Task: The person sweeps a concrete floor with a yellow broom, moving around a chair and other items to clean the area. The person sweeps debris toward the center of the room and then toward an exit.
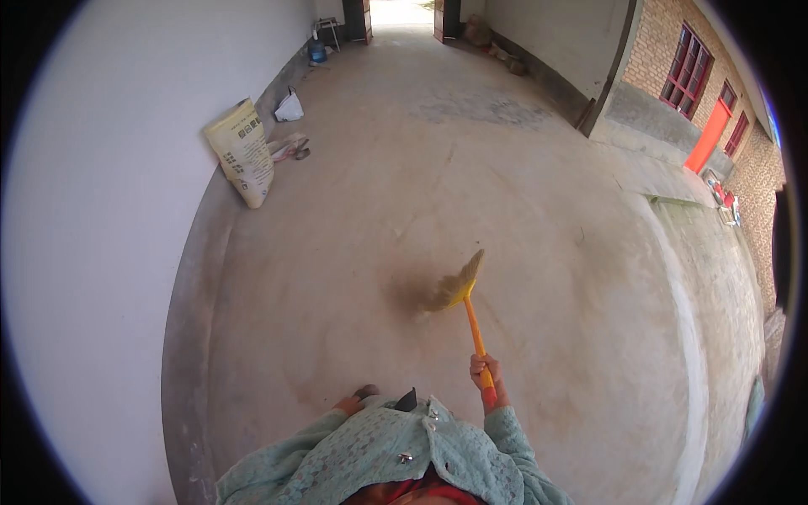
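My right hand (pixel 486 369) is wrapped round the orange handle of a broom (pixel 475 326), close to its red end. The yellow broom head (pixel 460 287) with its brownish bristles fans out on the concrete floor ahead of me, tilted to the left. Beside its bristles is a dark smudge on the floor. My left hand (pixel 349 405) hangs low by my body at the edge of the green jacket (pixel 362 446); its fingers are mostly hidden. Just beyond it shows a dark rounded thing (pixel 367 390), perhaps a shoe tip. A black pointed piece (pixel 406 400) sticks up at the jacket's front.
Against the left wall leans a pale printed sack (pixel 244 151), with a white bag (pixel 289 107) and a blue water jug (pixel 316 52) farther along. An open doorway (pixel 404 13) stands at the far end. Bundles (pixel 505 59) line the right wall; a red door (pixel 709 136) is outside.
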